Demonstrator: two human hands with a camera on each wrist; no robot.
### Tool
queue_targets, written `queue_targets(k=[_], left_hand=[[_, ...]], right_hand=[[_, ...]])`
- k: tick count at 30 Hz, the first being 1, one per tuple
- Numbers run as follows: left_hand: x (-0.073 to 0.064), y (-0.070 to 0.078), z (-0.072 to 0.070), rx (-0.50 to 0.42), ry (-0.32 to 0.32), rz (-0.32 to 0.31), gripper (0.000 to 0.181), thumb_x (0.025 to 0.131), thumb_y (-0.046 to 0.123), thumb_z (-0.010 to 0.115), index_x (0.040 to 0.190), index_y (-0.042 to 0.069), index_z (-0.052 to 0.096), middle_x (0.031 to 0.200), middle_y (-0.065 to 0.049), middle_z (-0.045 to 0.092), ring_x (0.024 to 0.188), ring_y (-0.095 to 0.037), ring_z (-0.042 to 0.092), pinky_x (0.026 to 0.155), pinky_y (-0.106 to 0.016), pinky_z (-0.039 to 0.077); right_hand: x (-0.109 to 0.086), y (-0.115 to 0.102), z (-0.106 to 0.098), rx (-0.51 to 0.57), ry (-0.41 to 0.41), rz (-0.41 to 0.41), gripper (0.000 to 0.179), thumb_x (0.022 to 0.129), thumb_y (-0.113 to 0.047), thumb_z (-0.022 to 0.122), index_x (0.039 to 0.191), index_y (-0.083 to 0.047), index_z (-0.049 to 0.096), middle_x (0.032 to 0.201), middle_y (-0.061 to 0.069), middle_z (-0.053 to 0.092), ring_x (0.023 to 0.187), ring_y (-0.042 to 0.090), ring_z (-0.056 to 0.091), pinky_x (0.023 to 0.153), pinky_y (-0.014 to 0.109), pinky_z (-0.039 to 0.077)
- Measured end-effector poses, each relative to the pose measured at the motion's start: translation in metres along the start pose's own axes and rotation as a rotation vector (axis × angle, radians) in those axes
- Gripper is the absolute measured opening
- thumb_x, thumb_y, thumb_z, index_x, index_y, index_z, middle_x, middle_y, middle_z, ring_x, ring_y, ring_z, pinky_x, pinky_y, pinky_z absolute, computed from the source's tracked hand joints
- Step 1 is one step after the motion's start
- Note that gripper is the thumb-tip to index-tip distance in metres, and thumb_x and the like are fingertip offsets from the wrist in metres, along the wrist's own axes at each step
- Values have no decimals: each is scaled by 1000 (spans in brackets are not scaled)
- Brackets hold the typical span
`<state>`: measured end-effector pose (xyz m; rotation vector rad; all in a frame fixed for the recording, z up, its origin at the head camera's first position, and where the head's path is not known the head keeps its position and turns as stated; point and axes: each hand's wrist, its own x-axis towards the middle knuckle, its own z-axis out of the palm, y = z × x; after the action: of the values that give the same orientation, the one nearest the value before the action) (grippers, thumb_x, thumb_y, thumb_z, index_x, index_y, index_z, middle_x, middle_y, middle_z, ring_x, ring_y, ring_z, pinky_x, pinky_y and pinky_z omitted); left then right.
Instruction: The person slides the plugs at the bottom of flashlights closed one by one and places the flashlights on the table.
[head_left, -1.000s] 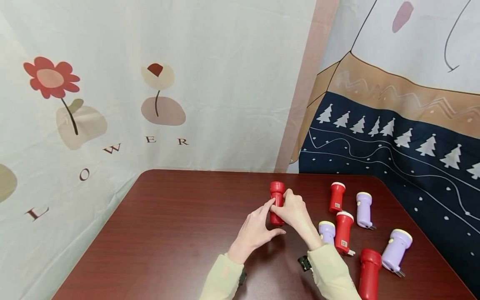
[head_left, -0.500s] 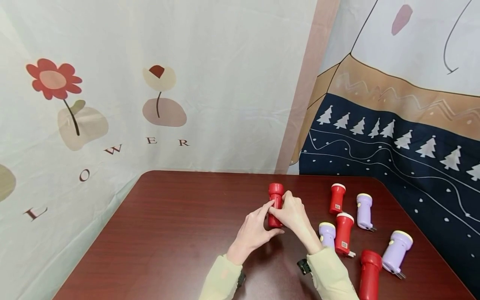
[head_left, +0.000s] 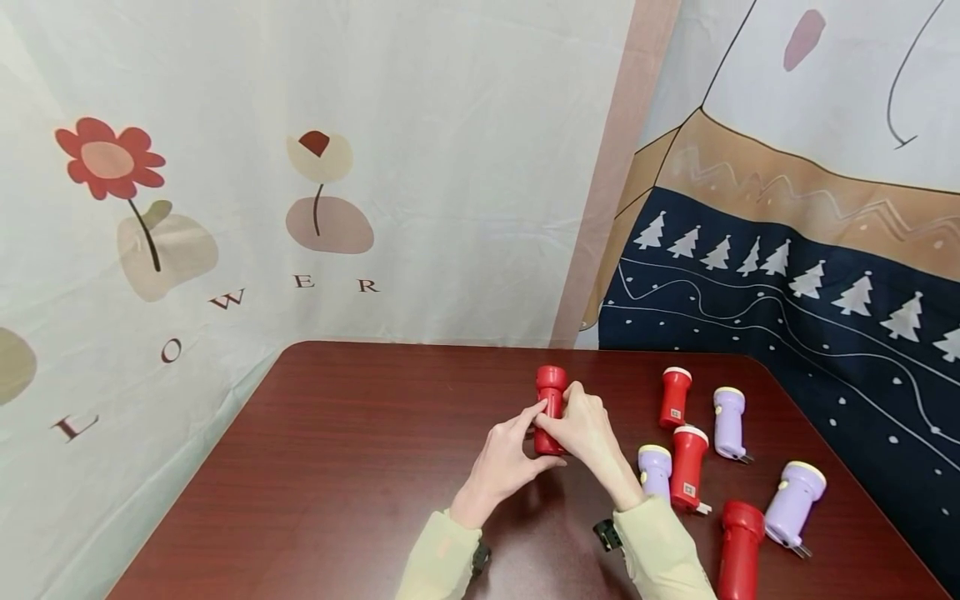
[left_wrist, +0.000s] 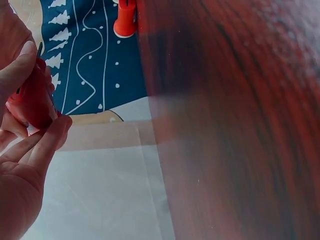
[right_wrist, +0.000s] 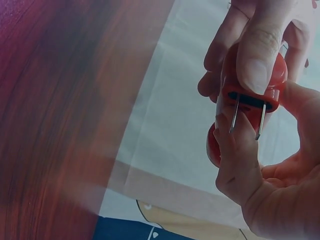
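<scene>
Dark red-brown surface (head_left: 337, 483), pale flower-print cloth (head_left: 450, 183) behind, navy tree-print cloth (head_left: 750, 321) at right. Head view: both hands close together, right of centre, clamped on one held red flashlight (head_left: 551, 382), its wide end pointing away from the person. Left hand (head_left: 498, 462) on its left side, right hand (head_left: 588, 429) on its right. Pale green sleeves (head_left: 438, 554). Right part of surface: back red flashlight (head_left: 675, 397), middle red flashlight (head_left: 687, 471), front red flashlight (head_left: 740, 550) cropped at the bottom; also back lilac flashlight (head_left: 729, 423), left lilac flashlight (head_left: 655, 471) just beside the middle red one, right lilac flashlight (head_left: 795, 504). Left wrist view: held flashlight at left, fingers of both hands on it; another red flashlight (left_wrist: 125, 22) partly cropped at top, can't tell which. Right wrist view: two metal prongs (right_wrist: 235, 110) stick out of held flashlight's end; thumb (right_wrist: 254, 75) presses its body; finger at the prongs, contact unclear.
</scene>
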<state>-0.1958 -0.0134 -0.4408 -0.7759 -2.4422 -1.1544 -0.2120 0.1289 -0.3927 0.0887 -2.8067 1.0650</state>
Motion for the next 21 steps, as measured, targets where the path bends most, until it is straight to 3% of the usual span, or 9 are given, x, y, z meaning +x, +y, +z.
queue_targets(k=[21], left_hand=[[-1,-3,-3,10,17,34,71,68,27,85,129,7,54,111,-8,71,89,-15,71,80,-22,56]], right_hand=[[-5,-4,2,-8,1,-2,38,78,-24,73,96,1,50,72,12,57,55,15,55,54,31,56]])
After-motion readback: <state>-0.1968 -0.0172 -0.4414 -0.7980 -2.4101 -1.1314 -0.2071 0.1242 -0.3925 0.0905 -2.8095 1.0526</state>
